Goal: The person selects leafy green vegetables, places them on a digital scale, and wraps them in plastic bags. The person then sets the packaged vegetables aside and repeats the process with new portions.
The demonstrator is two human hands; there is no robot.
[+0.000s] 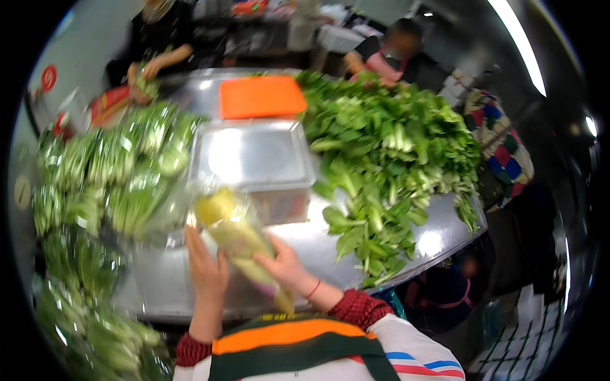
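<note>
My right hand point(286, 266) grips a long yellow-green bundle in clear plastic point(240, 238), held at a slant over the steel table point(167, 281). The bundle's upper end is bright yellow, and its narrow lower end reaches towards my apron. Left of it, my left hand point(207, 266) is upright with the fingers straight and the thumb apart. Blur hides whether those fingers touch the plastic. Just beyond the bundle stands a kitchen scale with a square metal pan point(257, 155).
Bagged leafy greens point(114, 162) lie in rows at left. Loose leafy greens point(381, 143) are heaped at right. An orange tray point(262, 96) sits behind the scale. Two people work across the table; another person point(443, 295) is low at right. A patchwork-covered object point(505, 152) stands beyond the table's right edge.
</note>
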